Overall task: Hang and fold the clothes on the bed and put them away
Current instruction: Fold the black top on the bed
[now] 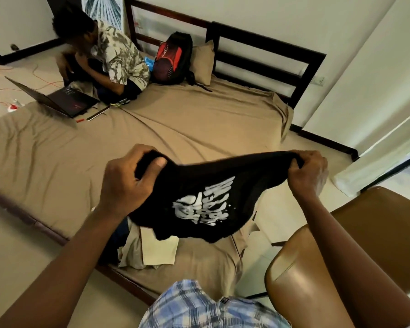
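A black T-shirt (199, 200) with a white print hangs in the air above the near corner of the bed (175, 124). My left hand (128, 178) grips its left top edge, thumb on the cloth. My right hand (308, 171) pinches the right top edge. The shirt sags between both hands. Under it, a small heap of beige and dark clothes (149, 249) lies on the brown sheet near the bed's corner.
A person (109, 58) sits on the bed's far left with an open laptop (59, 98). A black and red backpack (173, 58) leans on a pillow (202, 61) by the dark headboard. A brown chair (301, 261) stands at my right.
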{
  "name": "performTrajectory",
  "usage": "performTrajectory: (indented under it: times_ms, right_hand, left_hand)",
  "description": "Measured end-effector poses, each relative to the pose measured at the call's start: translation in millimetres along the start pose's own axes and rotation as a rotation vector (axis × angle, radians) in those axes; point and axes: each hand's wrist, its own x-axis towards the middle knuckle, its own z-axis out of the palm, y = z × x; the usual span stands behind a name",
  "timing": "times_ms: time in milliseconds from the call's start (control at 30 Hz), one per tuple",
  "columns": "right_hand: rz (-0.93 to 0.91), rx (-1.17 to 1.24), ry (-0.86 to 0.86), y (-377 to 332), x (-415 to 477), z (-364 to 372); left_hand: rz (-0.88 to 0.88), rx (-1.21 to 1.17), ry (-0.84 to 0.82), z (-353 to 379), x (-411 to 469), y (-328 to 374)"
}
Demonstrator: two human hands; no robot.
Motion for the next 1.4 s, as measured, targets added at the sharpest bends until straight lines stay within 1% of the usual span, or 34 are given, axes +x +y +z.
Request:
performTrajectory:
  times_ms: [33,67,100,133,167,200,233,300,333,367,400,433,467,533,567,600,633,667,700,733,767,800,833,867,900,933,967,1033,1100,1167,1233,1300,1400]
  right_hand:
    - [-0.010,-0.045,-0.026,5,2,0]
    - [-0.018,-0.091,-0.044,8,4,0]
    - [-0.032,-0.130,-0.058,14,5,0]
    - [-0.047,-0.152,-0.076,21,6,2]
    - [-0.059,-0.116,-0.085,27,7,4]
    - [-0.033,-0.006,-0.084,33,10,6]
    - [0.049,0.189,-0.094,40,16,8]
    - [0.308,0.696,-0.196,52,34,12]
    - [0.389,0.882,-0.267,58,45,15]
    - [0.439,0.941,-0.335,65,58,22]
    - [0.458,0.900,-0.394,68,69,28]
    - [0.465,0.807,-0.427,73,79,37]
    - [0.466,0.699,-0.444,78,90,49]
    - [0.397,0.467,-0.492,90,115,73]
    - [0.333,0.307,-0.532,96,127,86]
    - [0.257,0.122,-0.580,99,137,96]
    - [0.196,-0.037,-0.617,102,150,109]
    - [0.176,-0.140,-0.630,103,161,120]
    - [0.203,-0.157,-0.608,107,178,140]
    - [0.286,-0.071,-0.573,104,188,151]
    - [0.412,0.107,-0.536,100,195,160]
    - [0.578,0.345,-0.505,94,206,166]
    - [0.717,0.579,-0.476,91,222,175]
    - [0.817,0.775,-0.434,88,238,184]
    - [0.882,0.935,-0.375,84,248,190]
    - [0.902,1.041,-0.320,77,254,190]
    - [0.881,1.130,-0.294,74,260,190]
    - [0.797,1.222,-0.258,64,259,182]
    - [0.746,1.273,-0.242,64,244,175]
    - [0.690,1.289,-0.248,73,211,173]
    - [0.611,1.165,-0.262,90,168,178]
    - [0.532,0.995,-0.300,114,121,188]
    - [0.477,0.740,-0.372,157,48,212]
  left_hand:
    - [-0.123,-0.018,-0.271,-2,6,-4]
    - [-0.254,0.006,-0.580,-3,12,-9]
    - [-0.335,0.027,-0.837,-5,18,-10]
    - [-0.371,0.001,-1.007,-8,23,-12]
    - [-0.390,-0.085,-1.079,-11,27,-11]
    - [-0.411,-0.212,-1.074,-10,33,-13]
    - [-0.441,-0.338,-1.007,-11,37,-12]
    - [-0.561,-0.612,-0.763,-7,43,-16]
    - [-0.638,-0.695,-0.632,-1,47,-21]
    - [-0.700,-0.713,-0.544,9,53,-26]
    - [-0.733,-0.681,-0.529,20,59,-35]
    - [-0.753,-0.631,-0.577,30,66,-42]
    - [-0.753,-0.518,-0.684,41,77,-53]
    - [-0.685,-0.202,-0.951,63,107,-74]
    - [-0.631,-0.015,-1.059,77,123,-85]
    - [-0.569,0.218,-1.126,92,138,-94]
    - [-0.505,0.473,-1.116,115,153,-105]
    - [-0.418,0.730,-1.060,137,166,-114]
    - [-0.313,0.934,-0.968,166,185,-122]
    - [-0.266,1.044,-0.872,185,199,-123]
    - [-0.279,1.091,-0.781,196,207,-116]
    - [-0.350,1.091,-0.705,210,219,-115]
    - [-0.452,1.019,-0.610,223,236,-119]
    - [-0.585,0.860,-0.503,237,254,-127]
    - [-0.725,0.636,-0.383,247,269,-134]
    - [-0.842,0.385,-0.236,253,280,-140]
    - [-0.910,0.147,-0.084,260,289,-143]
    - [-0.938,-0.184,0.137,264,301,-142]
    - [-0.906,-0.416,0.254,263,298,-137]
    - [-0.878,-0.546,0.310,253,276,-138]
    - [-0.848,-0.568,0.311,240,235,-153]
    - [-0.753,-0.439,0.219,229,182,-177]
    - [-0.649,-0.170,-0.007,222,95,-220]
